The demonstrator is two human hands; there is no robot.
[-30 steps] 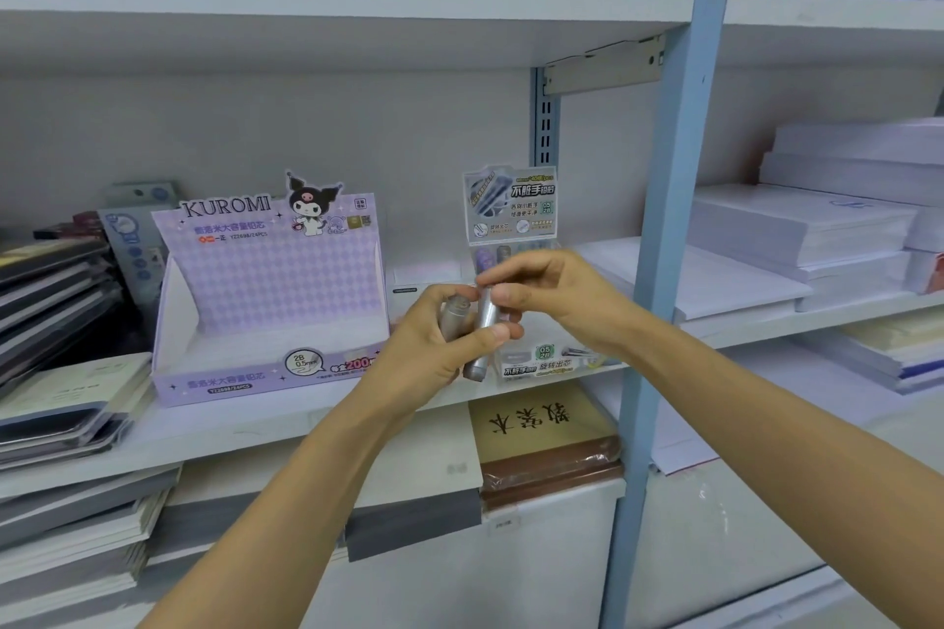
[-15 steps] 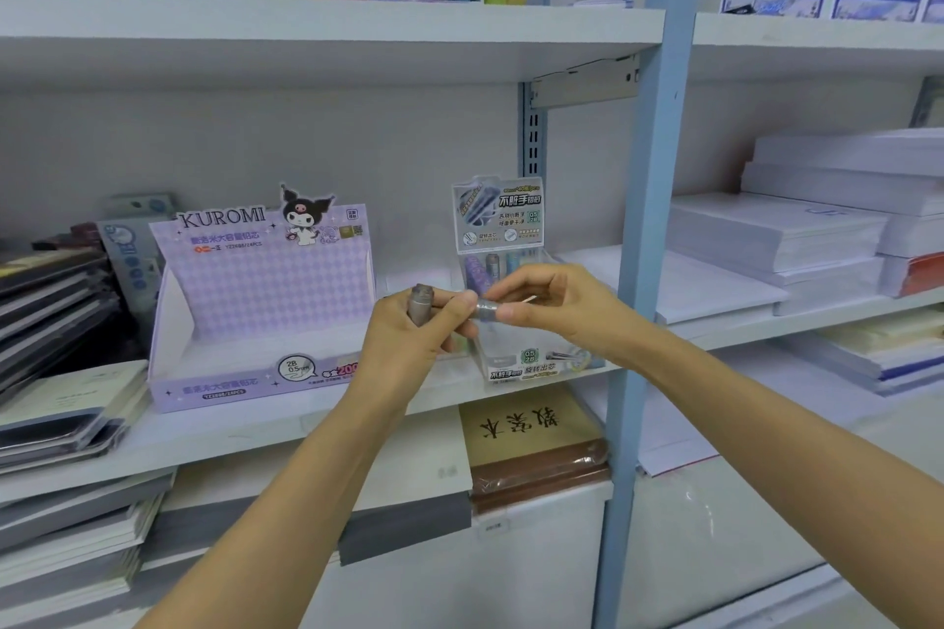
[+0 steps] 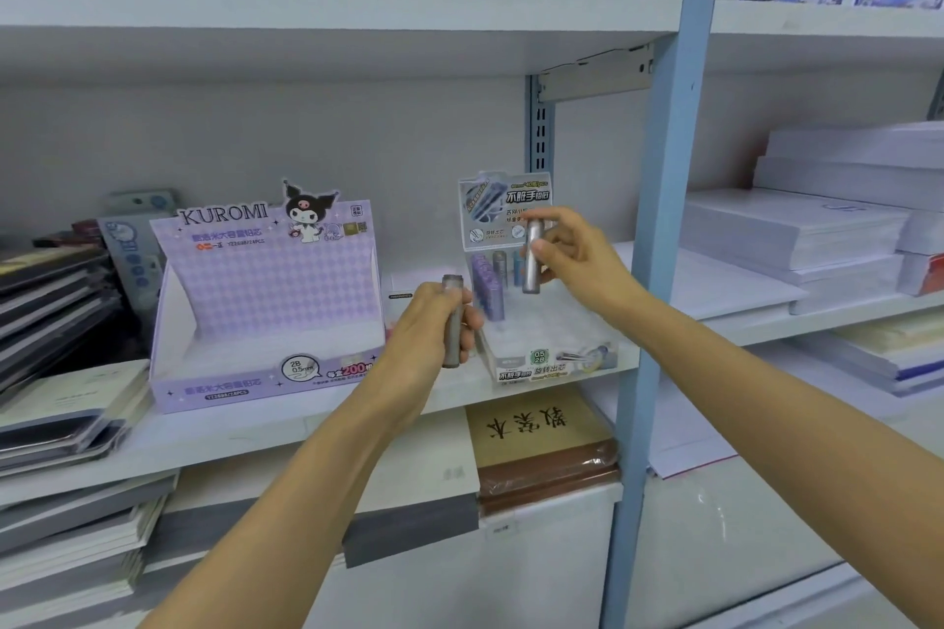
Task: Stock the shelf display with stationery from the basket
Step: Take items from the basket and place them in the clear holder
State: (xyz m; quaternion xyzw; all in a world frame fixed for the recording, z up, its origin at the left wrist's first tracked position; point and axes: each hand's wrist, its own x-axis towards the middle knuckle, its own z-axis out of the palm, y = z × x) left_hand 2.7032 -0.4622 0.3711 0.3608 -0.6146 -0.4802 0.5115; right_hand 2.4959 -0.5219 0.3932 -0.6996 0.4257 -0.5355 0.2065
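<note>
Stationery meant small tubes of pencil lead, as the head camera showed them. The left hand (image 3: 429, 327) gripped a grey tube (image 3: 452, 286) upright just in front of the shelf board (image 3: 255, 429), between the purple display box (image 3: 265, 301) and the clear display box (image 3: 551, 347). The right hand (image 3: 572, 261) pinched a silver tube (image 3: 534, 232) upright above the clear box, in front of its header card (image 3: 490, 199). A few standing tubes (image 3: 488, 286) filled the back left of that box. The rest of its floor looked unfilled, though glare on the plastic made this uncertain. Stocking seemed partly done: two tubes were in hand, not yet placed, and the basket was out of view, so what remained in it could not be told. Room to move was fair, with open space from the clear box up to the upper shelf (image 3: 306, 15). The blue post (image 3: 659, 271) stood close on the right, the purple box's side wall was near on the left, and the clear box's low front lip had to be cleared.
</note>
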